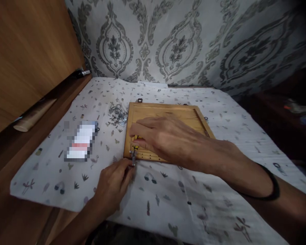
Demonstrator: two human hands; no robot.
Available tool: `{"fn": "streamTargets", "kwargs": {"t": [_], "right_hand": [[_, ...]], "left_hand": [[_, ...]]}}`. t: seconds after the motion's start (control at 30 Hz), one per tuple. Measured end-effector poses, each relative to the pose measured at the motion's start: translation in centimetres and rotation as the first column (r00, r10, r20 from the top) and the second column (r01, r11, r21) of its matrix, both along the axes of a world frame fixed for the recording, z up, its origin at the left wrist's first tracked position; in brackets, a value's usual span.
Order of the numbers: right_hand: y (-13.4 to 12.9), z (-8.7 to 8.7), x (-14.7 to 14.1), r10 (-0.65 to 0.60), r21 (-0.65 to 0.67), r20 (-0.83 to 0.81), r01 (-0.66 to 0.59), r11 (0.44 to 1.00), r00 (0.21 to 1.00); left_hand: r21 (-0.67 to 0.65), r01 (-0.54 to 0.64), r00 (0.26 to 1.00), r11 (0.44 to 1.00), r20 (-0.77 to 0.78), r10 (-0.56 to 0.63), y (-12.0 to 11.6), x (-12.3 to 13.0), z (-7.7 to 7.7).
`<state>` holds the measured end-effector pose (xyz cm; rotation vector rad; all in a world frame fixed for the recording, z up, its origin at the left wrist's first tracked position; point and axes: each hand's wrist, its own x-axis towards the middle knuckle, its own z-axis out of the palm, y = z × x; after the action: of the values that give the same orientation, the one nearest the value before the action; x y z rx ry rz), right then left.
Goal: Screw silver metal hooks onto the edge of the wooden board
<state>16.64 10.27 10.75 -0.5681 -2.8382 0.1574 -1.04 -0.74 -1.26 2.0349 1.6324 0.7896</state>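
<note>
A shallow wooden panel with a raised rim [165, 110] lies on the cloth. My right hand [158, 136] reaches over it, fingers closed around a yellow-and-black screwdriver [135, 147], mostly hidden in my grip. The tool's lower end meets a small silver metal fitting [133, 157] at the panel's near left corner. My left hand [116, 180] pinches that fitting between thumb and finger at the panel's edge. Several small dark holes run along the near rim, right of the fitting.
A pile of silver fittings and screws [118, 115] lies left of the panel. Further left is a blurred-out phone [81, 141]. Dark metal loops [140, 100] stick out past the panel's edges. The patterned white cloth [148, 190] covers the surface; a wooden cabinet [33, 51] stands left.
</note>
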Motion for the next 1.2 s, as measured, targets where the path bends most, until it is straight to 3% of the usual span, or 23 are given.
{"fn": "streamTargets", "kwargs": {"t": [0.17, 0.37, 0.47, 0.53, 0.67, 0.83, 0.93, 1.07, 1.2], "right_hand": [[-0.3, 0.0, -0.5, 0.017, 0.013, 0.019, -0.018, 1.000, 1.000], [-3.0, -0.1, -1.5, -0.248, 0.018, -0.021, 0.248, 0.969, 0.969], [-3.3, 0.0, -2.2, -0.321, 0.024, -0.028, 0.322, 0.947, 0.947], [-2.9, 0.4, -2.1, -0.296, -0.015, -0.003, 0.296, 0.955, 0.955], [-1.2, 1.5, -1.0, -0.098, -0.195, 0.081, 0.112, 0.974, 0.992], [0.1, 1.6, 0.1, 0.054, -0.384, 0.084, -0.018, 0.923, 0.995], [-0.3, 0.8, -0.3, 0.007, -0.339, 0.032, 0.005, 0.941, 0.999], [-1.6, -0.6, -1.1, -0.175, -0.143, -0.082, 0.162, 0.976, 0.981], [-1.7, -0.4, -1.0, -0.174, -0.182, -0.074, 0.158, 0.970, 0.982]], "left_hand": [[-0.023, -0.024, 0.999, 0.999, 0.031, 0.025, 0.2, 0.0, -0.5], [-0.018, -0.034, 0.997, 0.999, 0.073, 0.036, 0.3, -0.1, -0.4], [-0.025, -0.031, 0.995, 0.999, 0.093, 0.033, 0.3, -0.1, -0.3], [-0.029, -0.028, 0.994, 0.999, 0.109, 0.031, 0.3, -0.1, -0.4], [-0.021, -0.016, 0.989, 1.000, 0.146, 0.019, 0.3, -0.2, -0.7], [-0.002, -0.012, 0.981, 1.000, 0.191, 0.012, 0.3, -0.2, -1.2], [-0.001, -0.005, 0.979, 1.000, 0.203, 0.005, 0.4, -0.2, -1.1], [-0.019, -0.010, 0.982, 1.000, 0.188, 0.013, 0.3, -0.1, -1.1], [-0.036, -0.014, 0.980, 0.999, 0.198, 0.020, 0.3, 0.0, -1.0]]}}
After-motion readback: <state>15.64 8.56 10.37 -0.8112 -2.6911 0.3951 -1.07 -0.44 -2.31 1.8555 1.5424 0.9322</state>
